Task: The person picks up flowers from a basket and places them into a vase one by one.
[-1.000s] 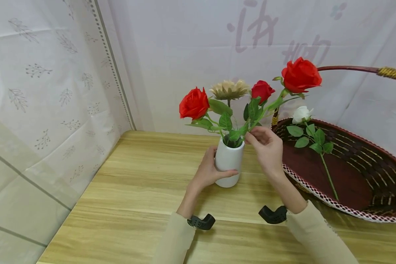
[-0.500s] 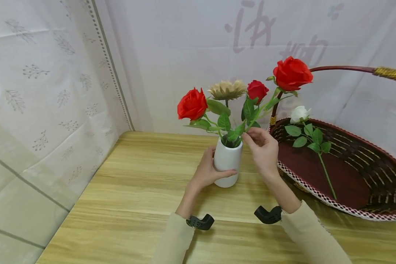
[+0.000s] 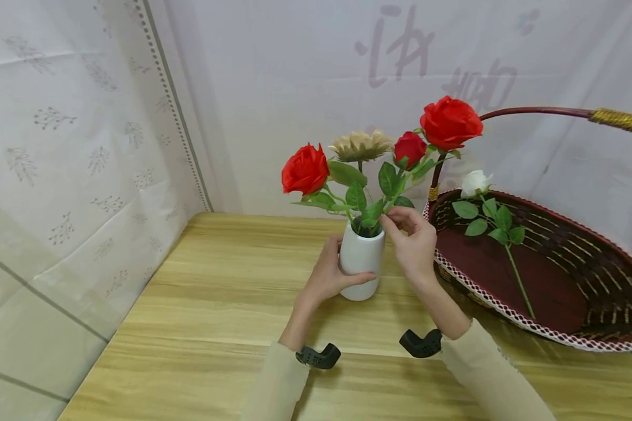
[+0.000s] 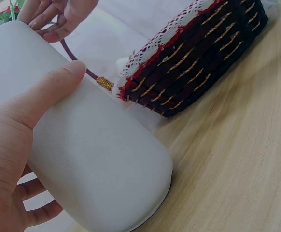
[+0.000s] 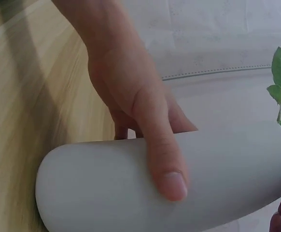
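Note:
My left hand [image 3: 327, 277] grips the white vase [image 3: 362, 262], thumb across its near side and fingers around the left. The vase stands upright on the table. At its mouth my right hand [image 3: 417, 245] pinches the green stem of a big red rose [image 3: 451, 123], which leans to the right; the stem's lower end is hidden. Another red rose [image 3: 305, 169], a cream flower [image 3: 360, 146] and a smaller red rose [image 3: 411, 149] stand in the vase. In the left wrist view, the thumb presses on the vase wall [image 4: 106, 159].
To the right stands a dark woven basket [image 3: 574, 234] with a lace-trimmed rim and an arched handle [image 3: 537, 111]. A white rose [image 3: 475, 184] with a leafy stem lies in it. The wooden table [image 3: 205, 316] meets patterned cloth at the left and back.
My right hand has shifted left and slightly down at the vase mouth. The big red rose's head has swung left, closer to the smaller rose. My left hand keeps its hold on the vase.

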`<state>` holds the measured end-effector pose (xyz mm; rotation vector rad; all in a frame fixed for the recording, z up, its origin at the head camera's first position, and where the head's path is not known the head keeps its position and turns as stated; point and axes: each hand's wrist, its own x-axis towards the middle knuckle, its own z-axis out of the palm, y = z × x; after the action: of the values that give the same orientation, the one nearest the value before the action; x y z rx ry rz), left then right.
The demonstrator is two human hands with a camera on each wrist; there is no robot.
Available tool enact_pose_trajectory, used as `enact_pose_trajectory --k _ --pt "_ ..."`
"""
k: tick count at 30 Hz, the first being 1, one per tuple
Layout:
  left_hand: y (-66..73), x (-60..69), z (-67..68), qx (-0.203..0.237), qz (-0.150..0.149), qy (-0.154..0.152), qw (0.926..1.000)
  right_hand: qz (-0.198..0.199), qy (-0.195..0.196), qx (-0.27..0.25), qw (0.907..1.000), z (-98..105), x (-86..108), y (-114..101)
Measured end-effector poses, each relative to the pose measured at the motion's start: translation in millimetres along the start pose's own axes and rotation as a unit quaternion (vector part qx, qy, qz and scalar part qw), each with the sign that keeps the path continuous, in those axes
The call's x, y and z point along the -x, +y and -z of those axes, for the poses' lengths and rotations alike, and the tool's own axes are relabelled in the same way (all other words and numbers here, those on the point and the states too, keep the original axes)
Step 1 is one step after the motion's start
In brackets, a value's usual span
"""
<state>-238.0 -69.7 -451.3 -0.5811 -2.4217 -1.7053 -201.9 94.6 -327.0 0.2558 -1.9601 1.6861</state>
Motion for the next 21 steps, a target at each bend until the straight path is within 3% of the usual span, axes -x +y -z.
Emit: enact_pose_trajectory --k 5,10,15,21 --pt "1.2 -1.2 -0.5 -0.004 -0.003 0.004 1.0 -0.034 0.008 0.002 0.9994 -2.3 4.3 0.7" --pt "2.9 -0.1 -0.3 -0.002 0.005 0.001 1.0 -0.057 0.011 -0.024 0.998 -3.4 2.8 23.1" --pt "2.6 0.2 -0.9 -0.004 0.004 0.003 1.0 -0.053 0.02 -0.046 0.9974 -3.3 -0.8 40.0" --pt "1.4 0.2 -1.1 -0.01 0.002 0.004 0.9999 -0.028 0.041 -0.078 0.9957 -3.8 -1.1 28.5"
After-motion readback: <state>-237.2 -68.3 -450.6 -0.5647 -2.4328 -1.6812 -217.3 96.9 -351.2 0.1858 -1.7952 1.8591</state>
